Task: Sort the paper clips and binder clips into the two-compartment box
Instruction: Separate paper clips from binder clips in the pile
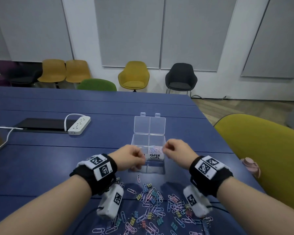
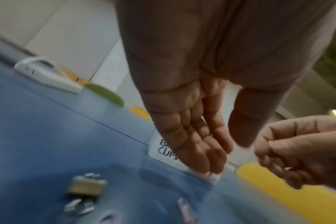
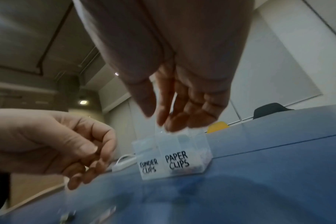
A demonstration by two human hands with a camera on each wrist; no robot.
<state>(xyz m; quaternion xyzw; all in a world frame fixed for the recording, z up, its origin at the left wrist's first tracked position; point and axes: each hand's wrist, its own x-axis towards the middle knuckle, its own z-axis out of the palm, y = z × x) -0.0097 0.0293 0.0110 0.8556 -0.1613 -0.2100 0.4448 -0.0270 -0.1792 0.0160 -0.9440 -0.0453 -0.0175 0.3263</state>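
2 hands (image 1: 131,156) (image 1: 176,150) hover over 1 2-compartment box (image 1: 141,139).

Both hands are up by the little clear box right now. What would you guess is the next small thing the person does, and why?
Probably reach back to the loose pile of clips for another. Both the left hand and right hand hover at the two-compartment box with no clip plainly visible in them, and many clips lie unsorted.

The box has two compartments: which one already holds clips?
The compartment labelled PAPER CLIPS, on the right side of the box, holds pastel paper clips. No clips show in the left compartment.
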